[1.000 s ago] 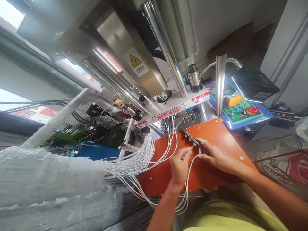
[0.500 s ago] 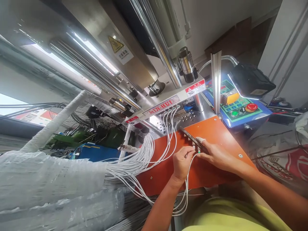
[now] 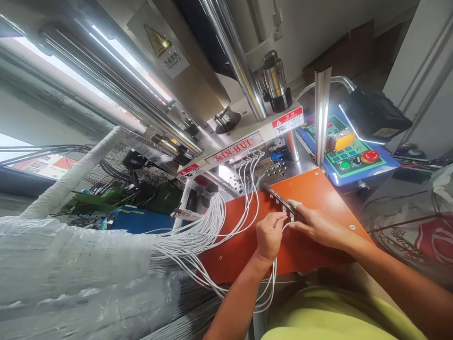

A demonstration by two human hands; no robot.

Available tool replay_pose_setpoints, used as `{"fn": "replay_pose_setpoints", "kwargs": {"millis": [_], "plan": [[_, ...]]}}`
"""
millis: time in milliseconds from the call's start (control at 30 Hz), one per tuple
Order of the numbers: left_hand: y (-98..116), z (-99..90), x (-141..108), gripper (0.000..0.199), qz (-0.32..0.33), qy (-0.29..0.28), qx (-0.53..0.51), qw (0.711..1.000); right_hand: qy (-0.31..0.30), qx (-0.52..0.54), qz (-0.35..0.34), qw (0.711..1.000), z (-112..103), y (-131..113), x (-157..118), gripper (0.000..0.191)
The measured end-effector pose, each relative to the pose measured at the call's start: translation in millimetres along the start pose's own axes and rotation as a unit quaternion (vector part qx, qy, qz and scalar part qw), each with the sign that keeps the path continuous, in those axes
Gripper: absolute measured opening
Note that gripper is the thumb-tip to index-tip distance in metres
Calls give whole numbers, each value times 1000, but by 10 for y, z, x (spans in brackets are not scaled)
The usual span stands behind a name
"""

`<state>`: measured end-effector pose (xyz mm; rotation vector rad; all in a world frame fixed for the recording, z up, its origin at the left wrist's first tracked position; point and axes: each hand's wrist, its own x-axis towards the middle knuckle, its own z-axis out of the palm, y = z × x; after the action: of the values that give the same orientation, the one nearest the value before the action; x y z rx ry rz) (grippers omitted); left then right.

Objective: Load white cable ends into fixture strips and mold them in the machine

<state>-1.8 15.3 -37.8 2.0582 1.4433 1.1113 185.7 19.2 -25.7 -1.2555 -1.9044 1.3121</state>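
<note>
My left hand (image 3: 271,235) pinches a thin white wire close to a black slotted connector strip (image 3: 281,200), which lies on an orange board (image 3: 233,250). My right hand (image 3: 318,227) holds the same kind of wire at a small green-tipped terminal (image 3: 292,218). Its thumb, in a pale finger cot, rests on the strip. A bundle of white wires (image 3: 191,238) fans across the board from the left, and several strands rise to connectors (image 3: 255,156) under the machine's label. The strip's underside is hidden.
A steel MIN-HUI press (image 3: 233,147) with chrome columns stands beyond the board. To the right are an aluminium post (image 3: 321,118) and a green control panel (image 3: 347,158) with a red stop button (image 3: 370,156). A plastic-wrapped wire coil (image 3: 71,264) fills the left.
The view has tilted and shifted slightly. My left hand has moved up and right, closer to the strip and my right hand. My right hand has stayed on the strip.
</note>
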Motion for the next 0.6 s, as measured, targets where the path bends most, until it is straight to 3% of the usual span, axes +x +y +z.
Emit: {"fn": "replay_pose_setpoints", "kwargs": {"millis": [167, 367, 500, 600], "plan": [[-21, 5, 45, 12, -15, -4, -29, 999, 8, -14, -9, 1000, 2, 8, 13, 51], [-5, -53, 144, 15, -130, -54, -101, 985, 19, 22, -25, 999, 17, 40, 30, 53], [-22, -200, 155, 55, -267, -121, -244, 924, 31, 53, -17, 998, 36, 85, 26, 52], [-26, -332, 73, 53, -326, -140, -359, 863, 30, 52, 6, 998, 41, 111, 22, 51]]}}
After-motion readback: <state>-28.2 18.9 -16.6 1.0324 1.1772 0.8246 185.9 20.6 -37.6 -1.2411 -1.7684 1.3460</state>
